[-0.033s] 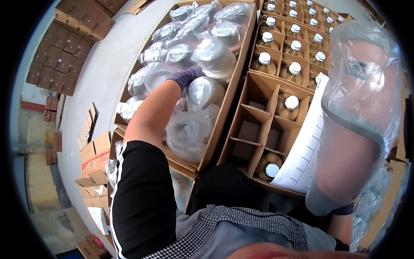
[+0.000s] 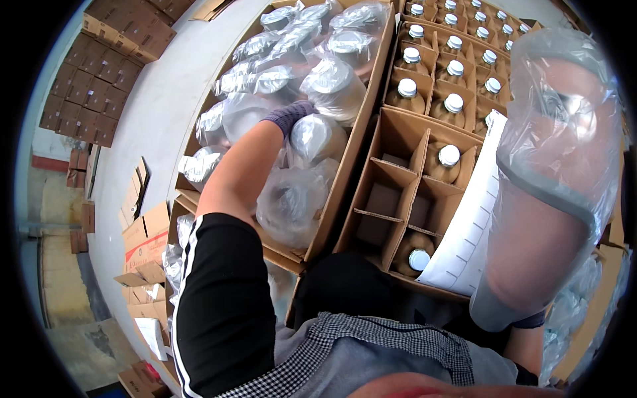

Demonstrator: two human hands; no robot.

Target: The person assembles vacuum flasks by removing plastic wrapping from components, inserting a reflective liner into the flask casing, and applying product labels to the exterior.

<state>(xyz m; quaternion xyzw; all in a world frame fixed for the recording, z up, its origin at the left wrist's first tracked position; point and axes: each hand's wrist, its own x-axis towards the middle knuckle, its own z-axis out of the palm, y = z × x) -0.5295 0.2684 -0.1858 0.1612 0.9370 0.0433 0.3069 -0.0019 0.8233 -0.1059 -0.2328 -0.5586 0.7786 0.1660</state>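
Note:
My left hand (image 2: pixel 290 118), in a dark purple knitted glove, reaches into a carton (image 2: pixel 363 126) of clear containers wrapped in thin plastic. It touches or lies right beside a wrapped container (image 2: pixel 334 88) with a pale round top; another wrapped container (image 2: pixel 316 140) sits just nearer. Its fingertips are hidden among them, so their grip does not show. My right hand (image 2: pixel 529 321), gloved too, is at the lower end of a large clear container (image 2: pixel 541 245) with grey bands, sleeved in a plastic bag. This hand supports it raised at the right, its fingers mostly hidden behind it.
A divided carton (image 2: pixel 379 199) in front holds a few white-capped bottles (image 2: pixel 448 156). Beyond it stand more cartons of capped bottles (image 2: pixel 454 103). A white printed sheet (image 2: pixel 458 232) leans over its right side. Brown cartons (image 2: pixel 86 86) are stacked far left, and flattened cardboard (image 2: pixel 149 232) lies left.
My left hand has moved slightly right and up. The wrapped container beside it has shifted a little to the right. My right hand and the bagged container are almost unchanged.

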